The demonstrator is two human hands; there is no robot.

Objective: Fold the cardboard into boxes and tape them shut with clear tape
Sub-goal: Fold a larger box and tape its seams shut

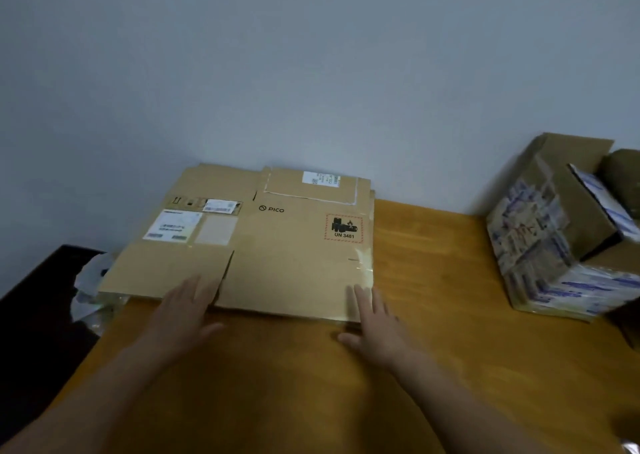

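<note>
We see the flattened cardboard (pixel 277 252) lying flat at the far side of the wooden table (pixel 443 315). Its far edge sits against the pale wall (pixel 311 65), and its left part overhangs the table's left edge. The upper face carries a "PICO" print (pixel 272 209), a red-framed "UN 3481" mark (pixel 344 228) and a white shipping label (pixel 171 226). A slot in the near edge separates two flaps.

The left hand (pixel 183 315) lies palm down at the near edge, its straight fingers resting on the cardboard just beside the slot, grasping nothing. The right hand (pixel 375 329) lies palm down at the near right corner. Its fingers are extended over the glossy taped corner and its thumb is spread toward the left, on the table.

Well apart, at the table's right side, we note an assembled box (pixel 540 245) wrapped in printed tape. A crumpled plastic bag (pixel 91 287) sits beside the table's left edge, above a dark surface (pixel 34 315).
</note>
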